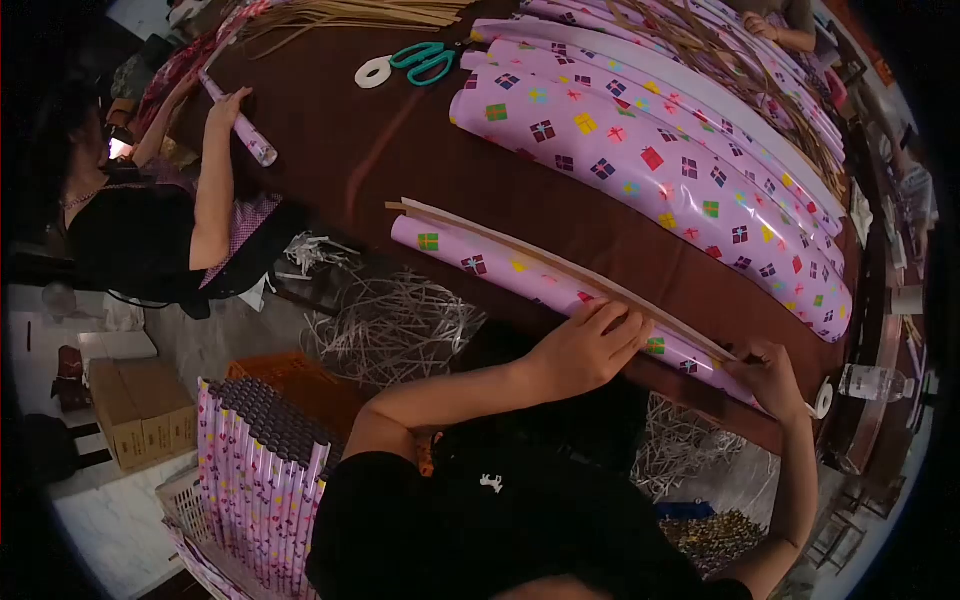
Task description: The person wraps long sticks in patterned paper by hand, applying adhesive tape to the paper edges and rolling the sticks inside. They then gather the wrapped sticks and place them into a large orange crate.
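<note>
A roll of pink wrapping paper (470, 262) printed with colored gift boxes lies along the near edge of the brown-covered table. A narrow brown strip (560, 264) runs lengthwise along its paper edge and sticks out at the left end. My left hand (600, 345) is closed over the middle of the roll, fingers curled on top. Toward the right end, my right hand (768, 382) has its fingers pinched together at the paper edge and the strip's end. Just right of that hand is a white tape roll (823, 399).
Large loose sheets of the same paper (640, 150) lie beyond the roll. Teal scissors (425, 63) and another tape roll (373, 72) sit further back. A co-worker's hand (230, 105) handles a thin roll at left. Finished rolls (255, 500) fill a crate below.
</note>
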Demonstrator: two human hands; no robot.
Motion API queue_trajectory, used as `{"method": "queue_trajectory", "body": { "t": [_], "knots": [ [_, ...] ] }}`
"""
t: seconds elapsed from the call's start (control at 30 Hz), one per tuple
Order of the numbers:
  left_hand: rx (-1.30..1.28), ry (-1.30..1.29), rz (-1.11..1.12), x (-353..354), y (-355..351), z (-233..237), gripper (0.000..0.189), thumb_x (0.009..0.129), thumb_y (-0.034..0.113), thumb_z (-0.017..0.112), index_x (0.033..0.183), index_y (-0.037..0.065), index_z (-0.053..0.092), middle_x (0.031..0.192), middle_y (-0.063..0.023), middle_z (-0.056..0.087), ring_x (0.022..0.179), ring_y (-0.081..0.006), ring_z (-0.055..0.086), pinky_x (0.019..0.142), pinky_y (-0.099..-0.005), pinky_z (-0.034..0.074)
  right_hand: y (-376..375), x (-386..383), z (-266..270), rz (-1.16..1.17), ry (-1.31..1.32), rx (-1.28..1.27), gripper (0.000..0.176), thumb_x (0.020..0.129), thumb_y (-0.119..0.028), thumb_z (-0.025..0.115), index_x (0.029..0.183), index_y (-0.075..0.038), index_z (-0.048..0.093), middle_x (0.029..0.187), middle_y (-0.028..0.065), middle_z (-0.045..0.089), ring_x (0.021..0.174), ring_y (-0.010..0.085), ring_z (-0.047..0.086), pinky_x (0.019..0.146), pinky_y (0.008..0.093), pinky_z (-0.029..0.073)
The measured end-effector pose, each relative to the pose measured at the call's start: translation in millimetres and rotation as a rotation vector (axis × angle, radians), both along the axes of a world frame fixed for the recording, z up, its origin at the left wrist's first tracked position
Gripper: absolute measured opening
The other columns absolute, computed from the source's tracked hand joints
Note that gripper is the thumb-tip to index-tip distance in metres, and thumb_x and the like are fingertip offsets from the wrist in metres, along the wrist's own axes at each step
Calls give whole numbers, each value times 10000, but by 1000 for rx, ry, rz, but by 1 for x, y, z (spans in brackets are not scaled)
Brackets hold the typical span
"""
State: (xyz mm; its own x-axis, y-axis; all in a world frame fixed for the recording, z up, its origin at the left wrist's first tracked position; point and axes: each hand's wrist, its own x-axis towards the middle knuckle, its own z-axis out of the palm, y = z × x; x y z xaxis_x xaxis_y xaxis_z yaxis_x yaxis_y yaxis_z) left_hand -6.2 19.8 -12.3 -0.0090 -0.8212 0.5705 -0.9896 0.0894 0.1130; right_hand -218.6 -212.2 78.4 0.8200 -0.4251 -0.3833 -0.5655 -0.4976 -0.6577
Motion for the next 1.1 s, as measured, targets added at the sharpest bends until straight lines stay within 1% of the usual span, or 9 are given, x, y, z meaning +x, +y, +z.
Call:
{"method": "queue_trajectory", "body": {
  "t": [0.17,0.23,0.43,0.57,0.67,0.77,0.93,1.07,1.1],
  "knots": [
    [-13,-10,-10,-3,6,0,384,852,174,607,1211,37,609,1158,-85,571,1068,-241,544,920,-383,460,10,5,9,-117,10,132,164,809,19,716,969,26,685,872,74,656,851,137,628,730,277,518],
    [-19,-1,-13,-4,8,1,369,854,171,606,1198,39,615,1160,-87,569,1066,-242,545,922,-384,459,2,5,10,123,37,125,243,803,28,710,1045,29,683,1008,100,661,971,176,646,793,299,539],
    [-83,-16,-13,-4,7,-5,401,816,199,554,1159,3,624,1161,-105,588,1055,-263,547,949,-387,453,-2,0,7,106,68,181,245,794,44,704,1036,60,669,1145,119,650,985,176,644,799,315,543],
    [-99,-34,-15,-3,6,-7,360,856,162,605,1191,32,624,1139,-91,590,1042,-238,565,903,-381,479,9,6,11,41,147,115,252,784,41,708,1034,43,684,1091,105,671,940,168,644,788,313,535],
    [-101,-90,-20,-1,6,-4,389,814,204,560,1145,12,631,1134,-98,599,1038,-247,560,948,-363,440,22,5,12,53,3,104,299,752,38,736,1047,23,698,968,101,686,883,165,648,753,307,524],
    [-53,-175,-52,-1,10,-1,321,848,179,613,1142,54,648,1182,-80,578,1094,-223,542,967,-357,433,35,4,15,90,-49,-30,340,731,33,756,1066,-3,712,855,105,675,809,194,650,706,308,512],
    [-310,-328,-129,4,-8,13,375,864,217,603,1212,82,572,1241,-26,534,1214,-208,443,1027,-365,366,42,-12,-5,143,-179,-307,460,638,48,768,1083,-63,732,834,117,628,716,275,605,640,351,499],
    [2,-258,-212,6,-15,37,461,866,196,574,1301,48,533,1294,-112,559,1247,-257,491,1062,-410,378,65,-9,4,55,-189,-317,492,601,38,780,1075,-89,740,828,122,613,742,281,611,648,373,499],
    [106,-256,-228,8,-14,41,485,862,172,561,1316,7,527,1310,-186,563,1243,-288,533,1094,-430,369,68,-8,4,78,-189,-381,483,612,43,767,1074,-96,741,846,121,616,764,287,614,665,385,500]
  ]
}}
